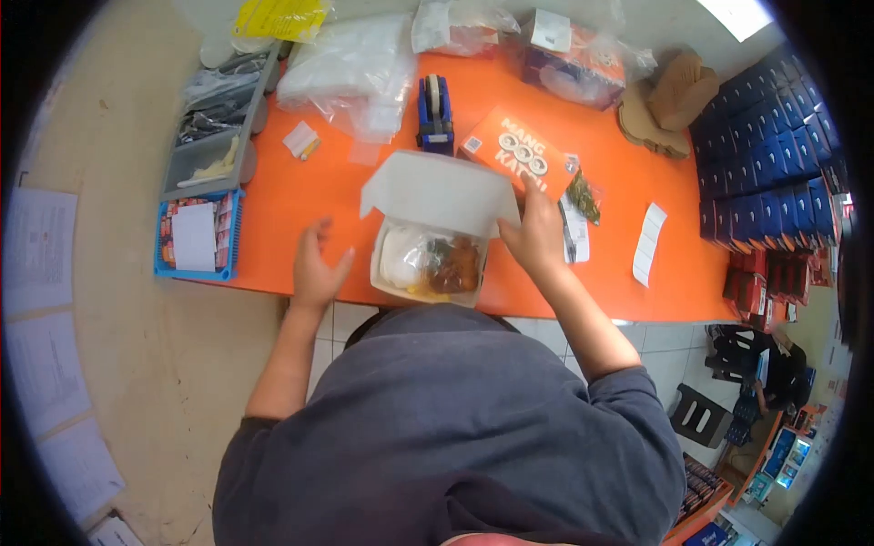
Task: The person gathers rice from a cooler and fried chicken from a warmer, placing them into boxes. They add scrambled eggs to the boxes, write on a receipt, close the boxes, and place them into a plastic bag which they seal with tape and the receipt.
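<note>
We see the meal box (386,273) near the front edge of the orange table (273,241), its lid raised, with a clear-wrapped white portion (401,255) on the left and browned food (455,268) on the right. Our left hand (319,266) is released, fingers apart, just left of the box. Our right hand (539,229) is spread open by the lid's right side; we cannot tell whether its thumb touches the lid. Behind the box stands a blue tape dispenser (436,118), with an orange printed box (510,150) to its right.
</note>
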A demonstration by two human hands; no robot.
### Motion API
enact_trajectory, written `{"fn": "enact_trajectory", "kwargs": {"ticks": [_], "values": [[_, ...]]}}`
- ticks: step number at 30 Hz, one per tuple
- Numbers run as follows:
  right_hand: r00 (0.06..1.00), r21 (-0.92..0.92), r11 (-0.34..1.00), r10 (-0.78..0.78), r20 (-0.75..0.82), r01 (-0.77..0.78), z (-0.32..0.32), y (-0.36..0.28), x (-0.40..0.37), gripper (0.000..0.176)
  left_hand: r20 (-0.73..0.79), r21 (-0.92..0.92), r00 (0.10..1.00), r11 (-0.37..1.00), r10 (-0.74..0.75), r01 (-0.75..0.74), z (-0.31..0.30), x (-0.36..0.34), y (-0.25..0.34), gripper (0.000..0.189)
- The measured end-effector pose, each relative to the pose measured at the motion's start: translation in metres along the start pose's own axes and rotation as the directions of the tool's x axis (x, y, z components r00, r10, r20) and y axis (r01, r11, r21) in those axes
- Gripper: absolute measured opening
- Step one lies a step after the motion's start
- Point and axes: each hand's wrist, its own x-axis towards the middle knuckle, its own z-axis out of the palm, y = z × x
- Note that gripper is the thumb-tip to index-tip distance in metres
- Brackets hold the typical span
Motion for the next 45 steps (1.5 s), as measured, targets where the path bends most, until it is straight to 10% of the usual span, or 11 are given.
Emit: {"fn": "enact_trajectory", "kwargs": {"ticks": [2,7,12,16,18,21,24,30,37,43,45], "values": [[0.981,0.082,0.98,0.176,0.087,-0.183,0.001,0.004,0.009,0.046,-0.087,-0.01,0.99,0.994,0.108,-0.109,0.014,0.04,0.009,0.051],[0.979,-0.127,0.991,-0.072,-0.188,0.049,0.005,0.002,0.005,0.026,0.139,-0.125,0.99,0.992,0.015,0.002,0.038,0.076,0.006,0.031],[0.967,0.195,0.95,-0.253,0.014,0.245,0.012,0.026,-0.06,0.021,0.075,-0.088,0.991,0.99,0.114,-0.108,0.03,-0.013,-0.034,0.011],[0.938,0.747,0.577,0.113,0.328,-0.331,0.05,0.034,-0.104,0.025,0.432,-0.56,0.869,0.683,-0.242,0.468,0.063,-0.049,-0.075,0.017],[0.863,0.777,0.377,0.259,0.434,-0.504,0.052,0.029,-0.096,0.027,0.578,-0.571,0.742,0.481,-0.341,0.666,0.066,-0.033,-0.08,0.023],[0.767,0.658,0.394,0.343,0.542,-0.641,0.027,0.017,-0.063,0.034,0.511,-0.224,0.744,0.769,-0.43,0.598,0.035,0.006,-0.003,0.033],[0.66,0.511,0.43,0.361,0.659,-0.745,0.006,0.005,-0.045,0.04,0.666,-0.2,0.556,0.599,-0.497,0.775,0.021,0.027,0.008,0.047],[0.844,0.613,0.582,0.34,0.414,-0.535,0.065,0.027,-0.082,0.036,0.522,-0.333,0.806,0.802,-0.281,0.496,0.044,-0.018,-0.023,0.065],[0.801,0.592,0.54,0.38,0.462,-0.598,0.033,0.008,-0.066,0.039,0.543,-0.014,0.718,0.85,-0.436,0.527,0.029,0.004,0.007,0.047],[0.701,0.546,0.446,0.367,0.611,-0.71,0.007,-0.004,-0.05,0.039,0.616,-0.31,0.613,0.563,-0.495,0.766,0.034,0.006,0.0,0.043],[0.798,0.554,0.582,0.355,0.487,-0.596,0.046,0.023,-0.069,0.037,0.533,-0.301,0.763,0.761,-0.366,0.575,0.053,-0.014,-0.03,0.044]]}}
